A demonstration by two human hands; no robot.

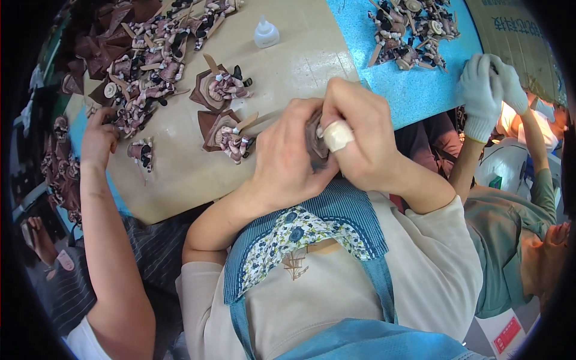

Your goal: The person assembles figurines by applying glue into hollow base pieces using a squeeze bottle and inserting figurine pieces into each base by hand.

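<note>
Near the table's front edge my left hand [287, 150] and my right hand [365, 129] are closed together round a small brown figurine part [316, 144]. Only its brownish-grey surface shows between my fingers; the rest is hidden. A pale wrap covers my right thumb. Just left of my hands lie two painted figurines on brown angular pieces, an upper figurine [225, 85] and a lower figurine [233, 139]. Both have pinkish clothing, black boots and a tan flat stick. Farther left lies a smaller figurine [143, 153] with no brown piece under it.
A large figurine pile [150, 66] covers the table's far left, beside brown pieces [108, 39]. A small white squeeze bottle [266, 33] stands at the back. More figurines [414, 30] lie on the blue surface. A co-worker's hand [101, 135] reaches in at left; another's gloved hands [485, 90] are at right.
</note>
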